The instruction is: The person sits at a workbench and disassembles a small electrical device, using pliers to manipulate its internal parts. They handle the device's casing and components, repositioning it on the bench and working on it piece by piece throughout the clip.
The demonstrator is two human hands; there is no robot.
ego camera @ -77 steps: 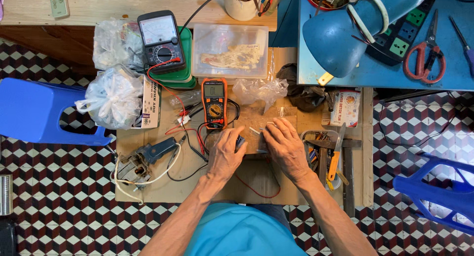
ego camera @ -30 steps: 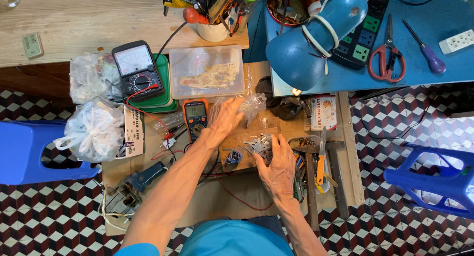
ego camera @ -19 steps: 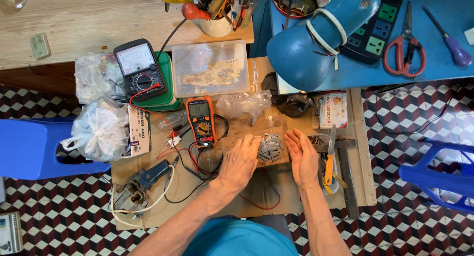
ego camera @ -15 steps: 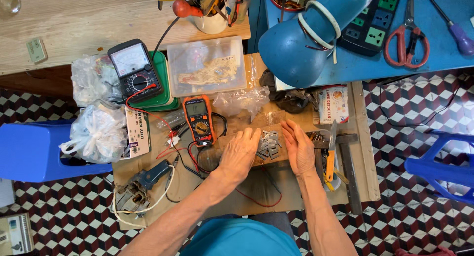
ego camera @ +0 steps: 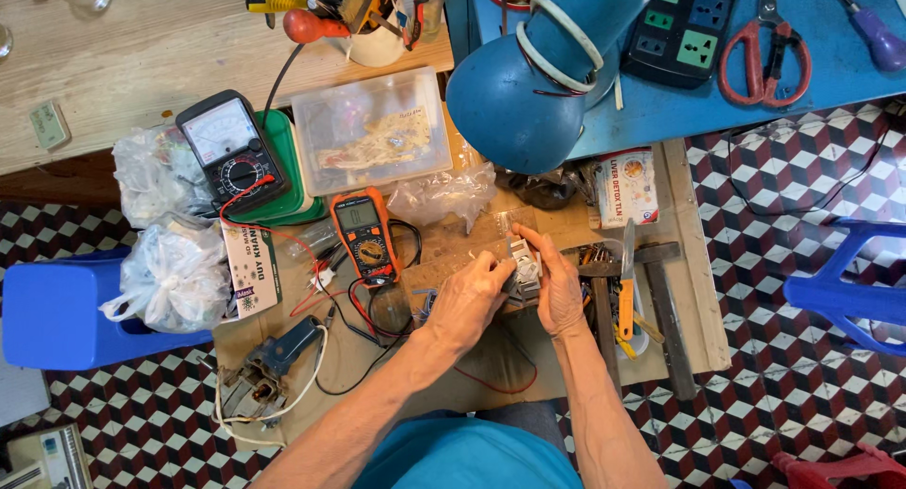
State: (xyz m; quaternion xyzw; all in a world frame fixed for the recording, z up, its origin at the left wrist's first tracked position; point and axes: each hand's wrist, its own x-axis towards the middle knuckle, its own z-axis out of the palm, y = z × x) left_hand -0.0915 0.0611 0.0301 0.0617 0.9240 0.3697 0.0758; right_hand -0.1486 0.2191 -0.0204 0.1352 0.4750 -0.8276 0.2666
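Observation:
Both my hands meet over the middle of a low wooden work board. My left hand and my right hand close together around a small clear plastic bag of grey metal parts, pinched between the fingertips. An orange digital multimeter with red and black leads lies just left of my left hand. A crumpled clear plastic bag rests behind the hands.
A black analog meter sits on a green case at the back left beside a clear plastic box. A blue desk lamp, power strip and red scissors lie behind. Hand tools lie right; blue stools flank both sides.
My hands have come together on the small bag of metal parts and lifted it slightly; half a second ago they lay flatter on either side of it.

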